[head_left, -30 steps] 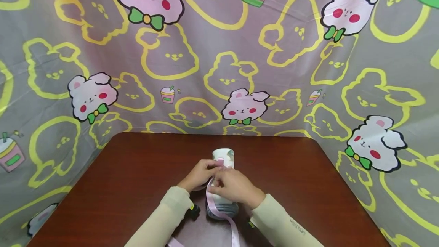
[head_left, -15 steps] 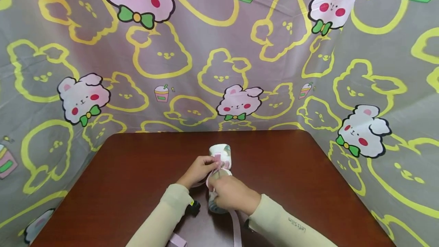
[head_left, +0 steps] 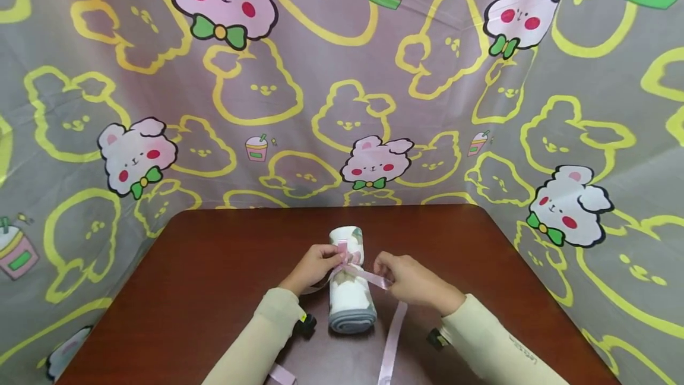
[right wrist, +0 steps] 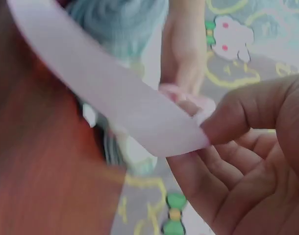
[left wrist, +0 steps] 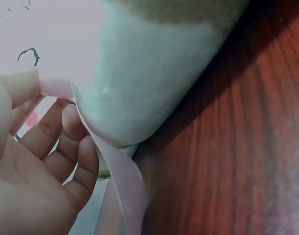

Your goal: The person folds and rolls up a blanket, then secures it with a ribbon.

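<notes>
A rolled towel [head_left: 351, 299], white with printed patches and a grey-blue end, lies lengthwise on the table. Pink ribbon [head_left: 371, 278] goes round its narrowed middle. At the left side of that waist my left hand [head_left: 312, 267] pinches the ribbon; the left wrist view shows a strip of ribbon [left wrist: 122, 176] hanging past the curled fingers. Off to the right of the roll, my right hand [head_left: 419, 281] pinches a length of ribbon drawn out from the middle. In the right wrist view this ribbon [right wrist: 125, 107] is held between thumb and fingertips, its tail running away from them.
The brown table [head_left: 224, 278] has a patterned cloth [head_left: 299, 94] hanging behind it and at both sides. Another stretch of ribbon [head_left: 281, 374] shows at the front edge, beside the left sleeve [head_left: 256, 337]. The right-hand ribbon tail hangs toward the front.
My right hand has moved from over the roll out to the right, drawing a ribbon length with it and uncovering the roll's near half. The left hand keeps its pinch at the middle.
</notes>
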Demonstrator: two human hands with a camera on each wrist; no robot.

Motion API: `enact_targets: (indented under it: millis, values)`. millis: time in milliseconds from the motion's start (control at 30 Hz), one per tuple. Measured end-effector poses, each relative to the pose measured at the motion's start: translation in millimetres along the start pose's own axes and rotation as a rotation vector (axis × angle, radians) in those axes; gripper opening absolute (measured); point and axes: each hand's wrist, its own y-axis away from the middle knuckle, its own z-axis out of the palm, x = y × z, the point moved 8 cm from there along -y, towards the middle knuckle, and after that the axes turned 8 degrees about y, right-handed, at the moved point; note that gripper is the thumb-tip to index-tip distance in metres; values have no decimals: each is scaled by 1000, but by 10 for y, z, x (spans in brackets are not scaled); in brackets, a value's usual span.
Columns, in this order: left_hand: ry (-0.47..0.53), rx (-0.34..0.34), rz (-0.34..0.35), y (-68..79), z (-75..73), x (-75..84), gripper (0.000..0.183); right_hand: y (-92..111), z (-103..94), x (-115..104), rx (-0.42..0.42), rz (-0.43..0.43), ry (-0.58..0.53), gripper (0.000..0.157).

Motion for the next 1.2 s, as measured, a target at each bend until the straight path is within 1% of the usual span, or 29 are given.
enact_targets:
  millis: [167,267,333,400,533,600,667,733,800,833,900,967,1067,1133,1200]
  values:
    - [-23,13,3,13,27,19,21,230,-134,274,-96,24,51,47]
    - [-12,20,-2,17,31,25,22,382,-157,420,-165,36,72,50]
    - [-7,17,9,21,32,35,22,484,-155,551,-211,63,99,52]
    - [-4,11,26,20,34,45,23,570,-166,696,-233,90,157,48]
    - [10,-3,63,25,35,76,22,692,-194,1008,-239,174,287,36]
    - [33,-25,58,31,47,85,23,721,-175,1116,-258,218,299,32]
    - [32,-34,54,35,49,93,24,725,-129,1166,-287,263,250,36]
    - [14,-38,44,35,49,87,26,684,-61,1145,-310,271,205,38]
    - [-10,-36,48,34,45,83,26,589,1,1077,-304,245,172,38]
    - [-31,-28,49,32,39,78,27,518,29,1026,-285,218,147,38]
    - [-43,-26,48,33,34,80,26,340,83,917,-234,148,117,37]
    - [-44,-27,55,35,29,90,25,153,132,833,-168,103,65,44]
    - [-43,-22,43,38,17,89,24,-117,222,725,-80,70,-26,51]
    - [-44,-23,34,44,17,76,24,-254,299,662,-48,63,-92,48]
    - [-43,-22,20,50,24,49,23,-363,388,611,-36,62,-170,39]
